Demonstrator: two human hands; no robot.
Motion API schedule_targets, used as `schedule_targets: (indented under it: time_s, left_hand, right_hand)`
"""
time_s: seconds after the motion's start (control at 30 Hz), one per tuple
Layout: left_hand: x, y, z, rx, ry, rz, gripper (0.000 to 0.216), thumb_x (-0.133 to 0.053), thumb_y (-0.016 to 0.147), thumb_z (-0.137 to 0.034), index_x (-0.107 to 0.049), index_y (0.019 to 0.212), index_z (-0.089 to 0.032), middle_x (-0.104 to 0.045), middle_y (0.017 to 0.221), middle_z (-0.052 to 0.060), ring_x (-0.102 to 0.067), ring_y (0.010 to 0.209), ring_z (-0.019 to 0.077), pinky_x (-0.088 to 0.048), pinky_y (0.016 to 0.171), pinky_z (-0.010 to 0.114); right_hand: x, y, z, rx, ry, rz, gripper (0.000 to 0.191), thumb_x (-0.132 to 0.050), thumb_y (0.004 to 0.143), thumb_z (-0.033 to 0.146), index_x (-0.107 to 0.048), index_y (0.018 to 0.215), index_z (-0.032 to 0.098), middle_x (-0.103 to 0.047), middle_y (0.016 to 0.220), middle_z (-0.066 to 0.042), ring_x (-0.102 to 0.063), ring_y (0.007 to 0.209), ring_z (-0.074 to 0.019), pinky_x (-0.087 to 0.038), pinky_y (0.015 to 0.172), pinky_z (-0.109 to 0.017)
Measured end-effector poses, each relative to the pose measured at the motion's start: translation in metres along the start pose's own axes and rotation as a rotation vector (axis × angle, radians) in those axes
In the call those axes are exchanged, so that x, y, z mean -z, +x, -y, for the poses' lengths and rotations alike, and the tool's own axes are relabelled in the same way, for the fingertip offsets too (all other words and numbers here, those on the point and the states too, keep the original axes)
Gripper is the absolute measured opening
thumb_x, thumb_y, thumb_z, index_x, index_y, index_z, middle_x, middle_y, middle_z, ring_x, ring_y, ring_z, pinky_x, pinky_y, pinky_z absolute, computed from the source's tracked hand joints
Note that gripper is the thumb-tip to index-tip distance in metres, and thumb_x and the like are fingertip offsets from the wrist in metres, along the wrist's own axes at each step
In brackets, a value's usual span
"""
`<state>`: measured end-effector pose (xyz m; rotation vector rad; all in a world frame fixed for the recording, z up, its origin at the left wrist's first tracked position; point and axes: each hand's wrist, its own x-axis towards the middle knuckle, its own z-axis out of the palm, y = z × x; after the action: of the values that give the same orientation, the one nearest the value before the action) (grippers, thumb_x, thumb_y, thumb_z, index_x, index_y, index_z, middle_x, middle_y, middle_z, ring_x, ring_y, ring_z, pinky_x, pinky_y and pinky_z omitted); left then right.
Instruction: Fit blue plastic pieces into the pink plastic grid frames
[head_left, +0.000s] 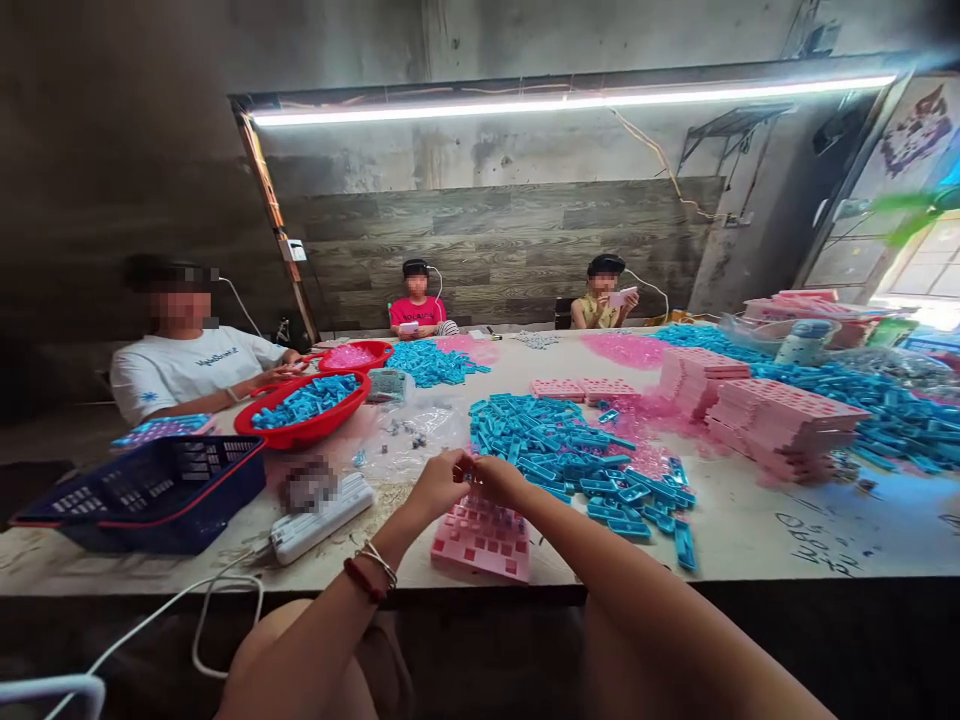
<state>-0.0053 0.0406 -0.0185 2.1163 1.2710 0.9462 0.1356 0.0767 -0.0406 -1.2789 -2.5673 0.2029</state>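
Observation:
My left hand (441, 486) and my right hand (498, 481) meet above a pink plate with rows of square holes (484, 545), close to the table's front edge. The fingers of both are bent together in a pinch. Whatever lies between the fingertips is too small to make out. The far part of the pink plate is partly hidden under my hands. Just beyond and to the right spreads a heap of blue plastic pieces (540, 435), long and shallow like little trays.
Stacked pink plates (780, 415) stand on the right. At left are a dark blue basket (165, 510), a red bowl (247, 425) of blue pieces and a white power strip (322, 520) with a cable. A person in white (199, 365) sits left; two people sit across the table.

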Motion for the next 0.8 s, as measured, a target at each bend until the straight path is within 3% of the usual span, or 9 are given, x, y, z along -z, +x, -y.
schedule_targets:
  time_s: [0.13, 0.23, 0.37, 0.53, 0.8]
  left_hand:
    - [0.001, -0.005, -0.005, 0.030, -0.005, 0.022, 0.022, -0.050, 0.060, -0.008, -0.061, 0.077, -0.012, -0.064, 0.075, 0.004, -0.059, 0.068, 0.0135, -0.048, 0.064, 0.023]
    - [0.002, -0.009, -0.009, 0.067, -0.070, 0.064, 0.026, -0.053, 0.059, -0.007, -0.059, 0.084, -0.013, -0.064, 0.078, 0.003, -0.060, 0.070, 0.0128, -0.049, 0.068, 0.023]
    - [-0.007, -0.012, -0.011, 0.072, -0.096, 0.117, 0.031, -0.055, 0.059, -0.006, -0.058, 0.089, -0.014, -0.063, 0.080, 0.003, -0.060, 0.074, 0.0130, -0.050, 0.067, 0.023]
    - [-0.022, -0.013, -0.012, 0.015, 0.083, 0.206, 0.020, -0.057, 0.060, -0.009, -0.064, 0.078, -0.013, -0.063, 0.077, 0.003, -0.059, 0.072, 0.0143, -0.047, 0.064, 0.022]
    - [-0.024, -0.017, -0.011, -0.014, 0.287, 0.240, 0.022, -0.054, 0.063, -0.007, -0.068, 0.078, -0.015, -0.066, 0.077, 0.004, -0.058, 0.068, 0.0141, -0.043, 0.063, 0.022]
  right_hand:
    - [0.016, -0.007, -0.009, -0.036, 0.041, -0.020, 0.025, -0.047, 0.074, 0.007, -0.070, 0.082, 0.016, -0.067, 0.081, -0.007, -0.060, 0.076, -0.0154, -0.041, 0.066, -0.022]
    - [0.039, -0.023, -0.015, -0.134, 0.152, -0.058, 0.024, -0.053, 0.069, 0.008, -0.070, 0.083, 0.017, -0.066, 0.077, -0.004, -0.059, 0.071, -0.0134, -0.040, 0.061, -0.020]
    - [0.062, -0.054, -0.015, -0.151, 0.394, 0.074, 0.017, -0.058, 0.063, 0.013, -0.068, 0.076, 0.015, -0.065, 0.070, -0.002, -0.058, 0.064, -0.0123, -0.040, 0.055, -0.019]
    - [0.059, -0.072, -0.013, -0.169, 0.543, 0.469, 0.022, -0.059, 0.062, 0.017, -0.064, 0.084, 0.013, -0.064, 0.068, -0.003, -0.059, 0.058, -0.0116, -0.039, 0.047, -0.017]
    - [0.052, -0.066, -0.019, -0.215, 0.641, 0.452, 0.019, -0.061, 0.062, 0.017, -0.061, 0.080, 0.011, -0.063, 0.063, -0.001, -0.058, 0.054, -0.0096, -0.040, 0.046, -0.016]
